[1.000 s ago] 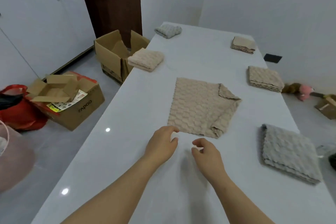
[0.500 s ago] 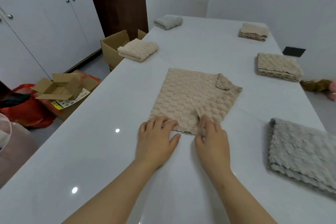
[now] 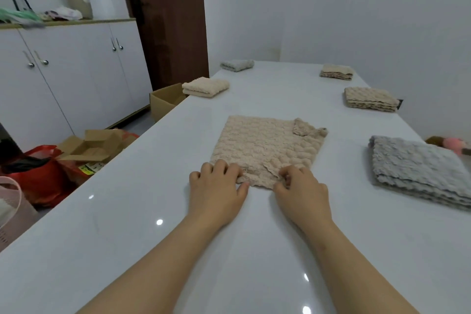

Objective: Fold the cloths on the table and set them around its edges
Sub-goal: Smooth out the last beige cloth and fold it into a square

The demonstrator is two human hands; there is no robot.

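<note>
The beige cloth [image 3: 267, 145] was left spread flat at the middle of the table [image 3: 254, 250], one far corner turned over; five folded cloths [image 3: 370, 99] were already set along the table's edges, so this last fold and placement remained; its near edge was pinched by the left hand [image 3: 216, 186] and the right hand [image 3: 303, 191], fingers curled where they had been laid flatter half a second earlier.

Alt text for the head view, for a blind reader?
The left hand and right hand pinch the near edge of a beige waffle-textured cloth spread on a glossy white table. Three folded beige cloths and two folded grey cloths line its sides.
</note>
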